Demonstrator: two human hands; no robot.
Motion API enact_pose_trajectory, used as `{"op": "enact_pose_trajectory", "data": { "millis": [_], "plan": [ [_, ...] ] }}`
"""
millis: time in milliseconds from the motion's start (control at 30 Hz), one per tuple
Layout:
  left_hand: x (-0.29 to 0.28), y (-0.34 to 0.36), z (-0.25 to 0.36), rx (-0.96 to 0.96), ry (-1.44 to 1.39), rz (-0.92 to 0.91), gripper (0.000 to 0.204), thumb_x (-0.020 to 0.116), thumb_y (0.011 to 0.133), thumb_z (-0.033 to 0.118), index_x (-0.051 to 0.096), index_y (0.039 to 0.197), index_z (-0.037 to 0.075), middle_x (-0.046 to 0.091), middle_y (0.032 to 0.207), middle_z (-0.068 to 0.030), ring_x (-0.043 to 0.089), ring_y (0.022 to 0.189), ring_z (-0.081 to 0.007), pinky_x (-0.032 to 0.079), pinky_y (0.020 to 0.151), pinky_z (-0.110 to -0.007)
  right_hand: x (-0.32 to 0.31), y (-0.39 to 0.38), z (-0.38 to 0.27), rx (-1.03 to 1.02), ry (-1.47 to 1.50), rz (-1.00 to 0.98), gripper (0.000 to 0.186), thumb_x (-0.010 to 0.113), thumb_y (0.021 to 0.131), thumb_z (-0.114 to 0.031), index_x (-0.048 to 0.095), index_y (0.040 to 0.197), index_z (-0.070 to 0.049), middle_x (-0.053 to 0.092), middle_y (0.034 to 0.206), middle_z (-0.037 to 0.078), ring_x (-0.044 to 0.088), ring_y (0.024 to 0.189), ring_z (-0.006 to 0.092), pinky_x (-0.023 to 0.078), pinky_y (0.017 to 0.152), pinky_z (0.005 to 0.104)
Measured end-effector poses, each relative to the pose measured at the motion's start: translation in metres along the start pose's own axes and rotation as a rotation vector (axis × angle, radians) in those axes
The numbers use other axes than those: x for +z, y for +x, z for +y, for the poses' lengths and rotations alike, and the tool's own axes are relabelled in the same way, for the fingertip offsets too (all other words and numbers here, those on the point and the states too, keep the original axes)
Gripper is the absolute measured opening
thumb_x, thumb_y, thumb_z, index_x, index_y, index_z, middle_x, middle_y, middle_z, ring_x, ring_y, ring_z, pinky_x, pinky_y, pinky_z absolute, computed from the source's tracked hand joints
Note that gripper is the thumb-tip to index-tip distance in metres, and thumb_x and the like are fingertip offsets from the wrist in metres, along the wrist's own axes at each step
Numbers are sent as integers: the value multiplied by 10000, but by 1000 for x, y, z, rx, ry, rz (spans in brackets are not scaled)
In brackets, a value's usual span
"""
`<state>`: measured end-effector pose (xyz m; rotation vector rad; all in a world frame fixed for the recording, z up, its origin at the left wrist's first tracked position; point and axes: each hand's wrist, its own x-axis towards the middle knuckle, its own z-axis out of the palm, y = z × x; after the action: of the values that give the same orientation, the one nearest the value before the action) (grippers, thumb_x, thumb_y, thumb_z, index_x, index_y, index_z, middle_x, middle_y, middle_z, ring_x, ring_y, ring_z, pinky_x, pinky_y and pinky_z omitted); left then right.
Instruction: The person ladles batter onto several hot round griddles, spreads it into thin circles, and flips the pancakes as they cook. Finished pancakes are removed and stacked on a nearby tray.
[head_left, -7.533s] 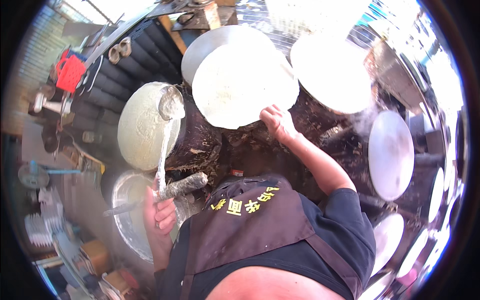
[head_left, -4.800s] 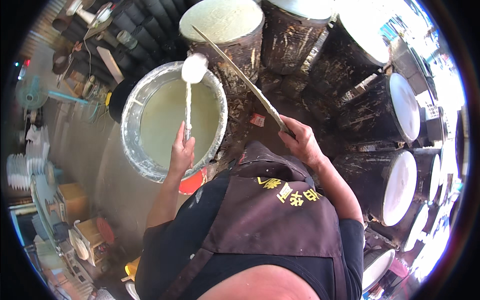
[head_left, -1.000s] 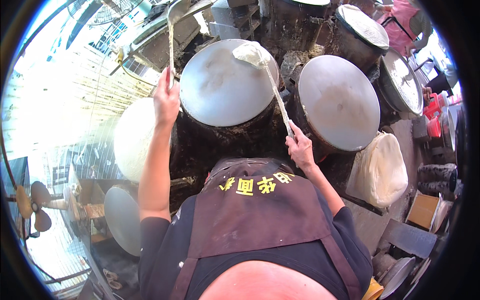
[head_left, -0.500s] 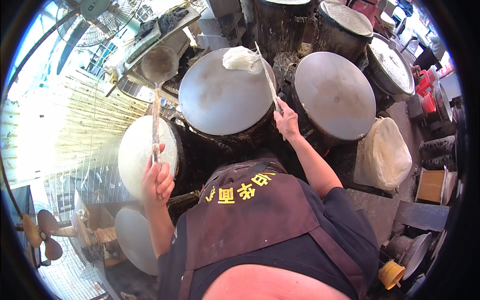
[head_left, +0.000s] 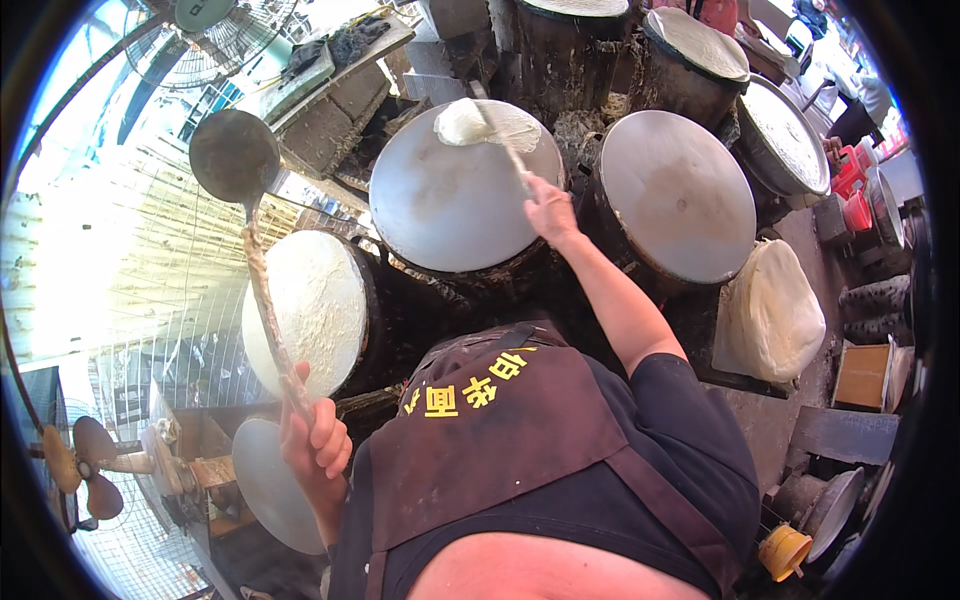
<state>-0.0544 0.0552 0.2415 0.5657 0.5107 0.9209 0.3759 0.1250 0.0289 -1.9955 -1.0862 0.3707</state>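
My left hand is closed round the handle of a long ladle, its round dark bowl raised at the upper left. My right hand grips a long thin scraper stick that reaches over the middle griddle. The stick's far end lies across a patch of white batter near the griddle's back edge. Some of the batter is smeared thin to the right of the stick. Below the ladle's bowl, beside its handle, stands a round pan covered in pale batter.
Another round griddle stands to the right, with a pale cloth-like bundle near it. Batter-covered drums line the back. A fan stands at the upper left; a small propeller-like fan sits lower left.
The ladle has swung left and its bowl now faces differently; my left hand has dropped lower. My right hand has moved left, tilting the stick across the batter, which is flatter and more spread.
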Motion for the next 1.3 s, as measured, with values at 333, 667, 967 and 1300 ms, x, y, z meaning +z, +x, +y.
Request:
{"op": "enact_pose_trajectory", "data": {
  "millis": [333,667,967,1300],
  "plan": [
    [-20,-22,13,-24,51,-99,606,507,991,281,208,1484,93,338,621,3,266,380,-48,285,296,-195,-13,32,4,23,-77,36,487,579,791,-49,567,1273,-112,643,1132,199,634,1033,328,485,933,369],
    [-5,-16,1,-48,138,-160,608,515,988,283,220,1474,68,341,602,10,268,377,-42,276,294,-191,-10,32,-10,-128,12,-147,499,539,773,-56,576,1263,-139,653,1087,191,634,983,358,498,896,396],
    [40,-7,-31,24,96,8,585,501,993,265,226,1466,57,335,601,13,272,377,-33,291,293,-181,-15,45,-20,-317,85,-434,487,577,772,-36,582,1254,-105,653,1119,201,635,1045,324,489,911,381],
    [71,1,-60,28,29,32,578,505,991,253,233,1469,75,346,600,5,278,377,-39,284,292,-192,-11,83,-8,-217,84,-563,499,575,789,-25,577,1278,-121,664,1112,184,648,1011,263,494,916,343]
  ]
}}
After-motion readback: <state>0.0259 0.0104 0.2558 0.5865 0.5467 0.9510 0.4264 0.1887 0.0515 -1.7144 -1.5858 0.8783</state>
